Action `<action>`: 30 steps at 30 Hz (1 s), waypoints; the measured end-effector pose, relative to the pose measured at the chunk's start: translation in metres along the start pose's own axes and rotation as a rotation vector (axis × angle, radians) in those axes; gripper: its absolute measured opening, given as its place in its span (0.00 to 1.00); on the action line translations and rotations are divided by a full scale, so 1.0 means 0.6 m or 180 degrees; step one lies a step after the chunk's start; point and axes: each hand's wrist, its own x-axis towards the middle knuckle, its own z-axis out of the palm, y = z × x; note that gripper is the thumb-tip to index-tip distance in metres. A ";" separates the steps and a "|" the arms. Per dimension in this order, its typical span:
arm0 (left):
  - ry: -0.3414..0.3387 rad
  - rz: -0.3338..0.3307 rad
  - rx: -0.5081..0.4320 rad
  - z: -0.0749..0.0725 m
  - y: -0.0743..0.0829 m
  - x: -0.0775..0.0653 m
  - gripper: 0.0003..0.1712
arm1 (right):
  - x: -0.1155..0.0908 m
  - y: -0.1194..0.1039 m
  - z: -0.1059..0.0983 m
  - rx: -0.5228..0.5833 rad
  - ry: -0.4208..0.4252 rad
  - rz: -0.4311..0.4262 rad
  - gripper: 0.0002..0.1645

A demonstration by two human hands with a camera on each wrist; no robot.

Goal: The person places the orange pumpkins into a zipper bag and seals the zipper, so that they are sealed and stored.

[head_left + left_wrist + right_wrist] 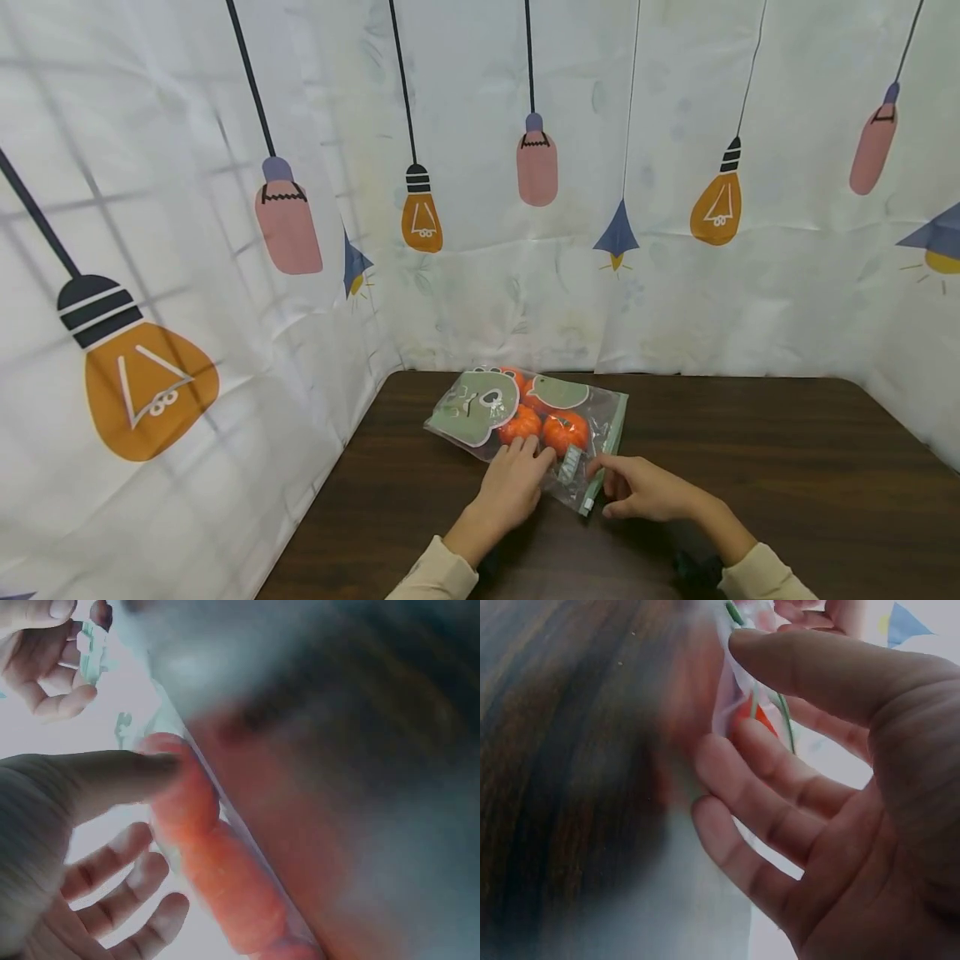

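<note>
A clear zip bag (468, 412) with a printed green cartoon face lies on the table, tilted, its green zip edge (617, 425) toward the right. Inside it show several orange pumpkin-like pieces (566, 432) and a small pale green packet (570, 463). My left hand (513, 487) touches the bag's near side, fingers loosely bent; in the left wrist view its thumb (112, 776) lies against an orange piece. At the zip edge is my right hand (645, 490), index finger reaching the edge. In the right wrist view its thumb (810, 664) and fingers stand apart, relaxed.
The dark wooden table (750, 442) extends to both sides of the bag. Behind it and along the left hangs a white curtain (480, 308) printed with lamps, close to the table's edges.
</note>
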 end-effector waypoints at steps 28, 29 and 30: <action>-0.0065 -0.0389 -0.1376 -0.023 -0.017 0.012 0.06 | 0.015 -0.020 0.029 -0.1066 0.0679 -0.0031 0.19; -0.0082 -0.0383 -0.1388 -0.024 -0.017 0.012 0.06 | 0.015 -0.020 0.030 -0.1046 0.0682 -0.0058 0.17; -0.0106 -0.0384 -0.1403 -0.024 -0.016 0.012 0.06 | 0.015 -0.020 0.031 -0.1039 0.0698 -0.0095 0.16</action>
